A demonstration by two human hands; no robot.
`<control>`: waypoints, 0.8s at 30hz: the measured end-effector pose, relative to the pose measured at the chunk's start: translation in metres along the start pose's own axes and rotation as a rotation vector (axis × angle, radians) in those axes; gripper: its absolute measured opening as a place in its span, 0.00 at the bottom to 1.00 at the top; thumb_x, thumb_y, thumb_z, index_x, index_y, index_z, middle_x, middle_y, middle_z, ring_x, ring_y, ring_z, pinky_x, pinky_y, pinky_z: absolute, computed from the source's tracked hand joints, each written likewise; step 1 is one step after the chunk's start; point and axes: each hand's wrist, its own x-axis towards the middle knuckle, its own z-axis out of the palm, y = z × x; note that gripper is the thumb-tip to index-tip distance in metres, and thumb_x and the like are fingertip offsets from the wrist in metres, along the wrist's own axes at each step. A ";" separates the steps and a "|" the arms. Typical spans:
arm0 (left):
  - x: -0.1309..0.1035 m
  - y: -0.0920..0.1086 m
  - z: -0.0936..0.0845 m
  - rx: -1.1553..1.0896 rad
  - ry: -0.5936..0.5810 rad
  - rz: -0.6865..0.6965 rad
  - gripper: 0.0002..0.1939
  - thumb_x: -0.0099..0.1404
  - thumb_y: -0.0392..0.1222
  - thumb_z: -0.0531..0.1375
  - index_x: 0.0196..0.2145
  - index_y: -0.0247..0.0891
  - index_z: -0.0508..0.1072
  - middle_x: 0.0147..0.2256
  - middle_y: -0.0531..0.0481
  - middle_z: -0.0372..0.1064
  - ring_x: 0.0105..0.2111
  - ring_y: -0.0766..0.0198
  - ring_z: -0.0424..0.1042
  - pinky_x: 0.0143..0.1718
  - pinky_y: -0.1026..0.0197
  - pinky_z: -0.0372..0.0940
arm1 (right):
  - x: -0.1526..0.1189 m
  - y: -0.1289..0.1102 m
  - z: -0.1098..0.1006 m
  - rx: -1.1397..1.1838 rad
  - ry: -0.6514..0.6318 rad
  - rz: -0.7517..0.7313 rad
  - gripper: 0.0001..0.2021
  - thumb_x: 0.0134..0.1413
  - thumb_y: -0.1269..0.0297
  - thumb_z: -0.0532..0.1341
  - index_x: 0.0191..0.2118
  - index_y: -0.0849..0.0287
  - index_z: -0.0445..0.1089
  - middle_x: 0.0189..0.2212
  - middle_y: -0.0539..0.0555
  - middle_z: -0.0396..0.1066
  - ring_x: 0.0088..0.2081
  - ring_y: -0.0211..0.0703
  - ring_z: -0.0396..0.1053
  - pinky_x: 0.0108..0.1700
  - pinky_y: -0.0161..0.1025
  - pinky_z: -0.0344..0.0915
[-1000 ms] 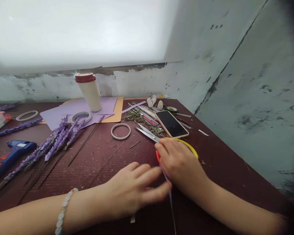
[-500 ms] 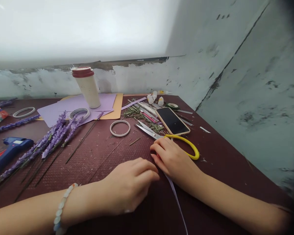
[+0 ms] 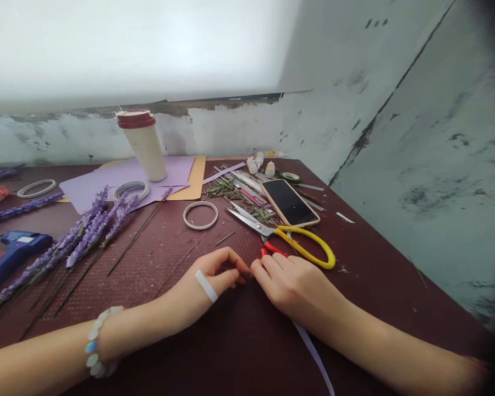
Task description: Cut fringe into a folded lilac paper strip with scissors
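Observation:
My left hand (image 3: 214, 275) is curled at the centre, thumb and fingertips close together; whatever it pinches is too small to make out. A short white strip (image 3: 206, 286) lies across the base of its thumb. Just right of it, my right hand (image 3: 291, 278) has its fingers bent together, fingertips almost touching the left ones. A narrow pale purple strip (image 3: 313, 352) hangs from under my right hand toward the bottom edge. Scissors (image 3: 268, 234) with yellow and red handles lie partly spread just beyond my right hand, which covers part of the red handle.
A phone (image 3: 291, 202) lies beside cut green stems (image 3: 223, 190) and small bottles (image 3: 259, 160). Farther left are a tape roll (image 3: 200, 215), a cup (image 3: 146, 148) on purple paper (image 3: 91, 184), purple flower stems (image 3: 93, 225) and a blue glue gun (image 3: 18, 250).
My left hand has rolled over, showing its thumb side and the white strip. My right hand has shifted slightly down, uncovering part of the red handle.

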 end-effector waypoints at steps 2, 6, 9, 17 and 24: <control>0.000 0.006 -0.001 -0.056 -0.018 -0.036 0.10 0.63 0.46 0.69 0.35 0.42 0.71 0.28 0.54 0.79 0.25 0.64 0.77 0.30 0.62 0.69 | 0.001 0.001 -0.001 -0.005 0.001 -0.013 0.18 0.75 0.81 0.56 0.35 0.56 0.74 0.27 0.54 0.76 0.28 0.48 0.72 0.32 0.43 0.61; 0.000 0.012 -0.004 -0.130 -0.041 -0.075 0.17 0.69 0.59 0.67 0.40 0.45 0.69 0.12 0.67 0.61 0.09 0.67 0.54 0.14 0.65 0.52 | 0.003 0.003 -0.001 0.024 0.010 -0.059 0.21 0.79 0.79 0.54 0.32 0.54 0.72 0.27 0.53 0.73 0.29 0.49 0.69 0.33 0.45 0.60; -0.001 0.013 -0.003 -0.165 -0.038 -0.074 0.17 0.71 0.57 0.67 0.41 0.43 0.70 0.11 0.71 0.54 0.09 0.71 0.46 0.15 0.67 0.47 | 0.004 0.004 0.001 0.054 0.012 -0.067 0.23 0.82 0.75 0.52 0.31 0.54 0.71 0.25 0.52 0.71 0.27 0.49 0.66 0.32 0.45 0.58; 0.000 0.007 -0.004 -0.185 -0.043 -0.101 0.16 0.69 0.56 0.68 0.37 0.42 0.73 0.13 0.66 0.59 0.11 0.69 0.56 0.16 0.66 0.51 | 0.000 0.009 0.007 0.233 -0.021 0.010 0.21 0.85 0.69 0.54 0.33 0.54 0.72 0.28 0.53 0.74 0.28 0.49 0.68 0.32 0.44 0.59; 0.005 0.018 -0.008 -0.118 -0.065 -0.175 0.20 0.59 0.55 0.78 0.33 0.38 0.78 0.30 0.53 0.80 0.22 0.68 0.75 0.22 0.65 0.65 | 0.030 0.024 -0.003 0.681 -0.106 0.381 0.23 0.84 0.58 0.55 0.29 0.51 0.62 0.23 0.46 0.67 0.25 0.42 0.64 0.29 0.39 0.54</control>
